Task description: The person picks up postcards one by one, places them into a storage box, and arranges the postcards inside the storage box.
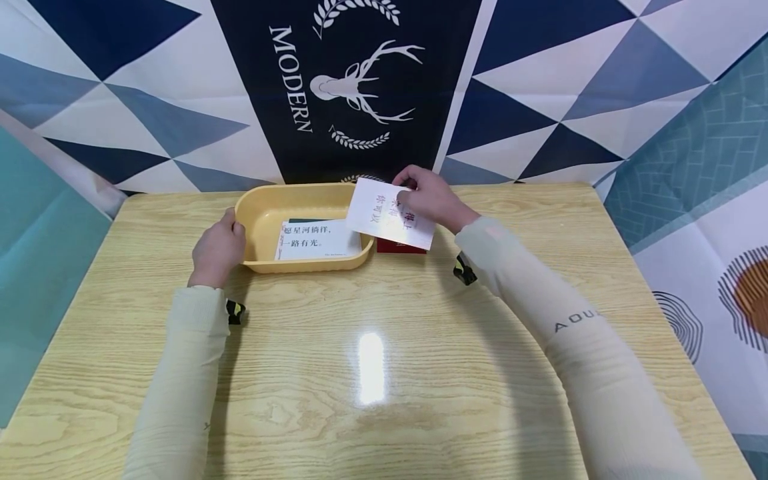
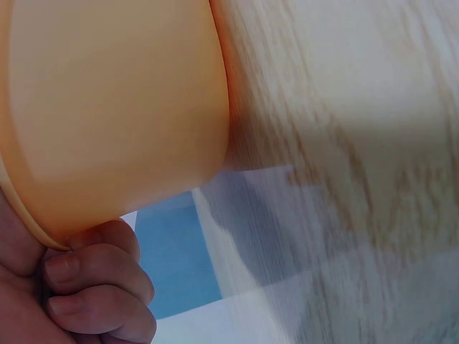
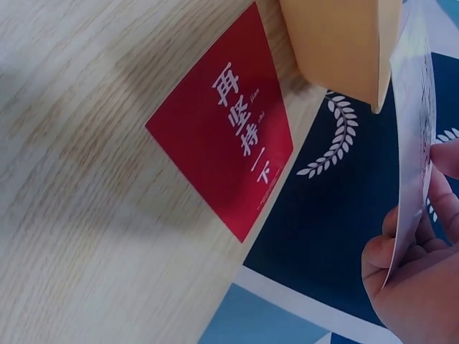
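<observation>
Card (image 1: 384, 215), thin, light and probably bendy, is hanging pinched at its 1 o'clock edge (best hold) in the right hand (image 1: 433, 200), while the left hand (image 1: 217, 252) is gripping the tray (image 1: 255, 210) rim.

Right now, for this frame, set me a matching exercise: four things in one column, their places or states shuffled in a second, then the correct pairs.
Things:
1. left hand
2. right hand
3. red card
4. white card with black lettering

Places or states:
A. lies flat inside the yellow tray
B. grips the tray's left rim
C. lies on the wooden table beside the tray's right end
D. pinches a white card with red lettering above the tray's right end

Pairs: 1-B, 2-D, 3-C, 4-A
</observation>
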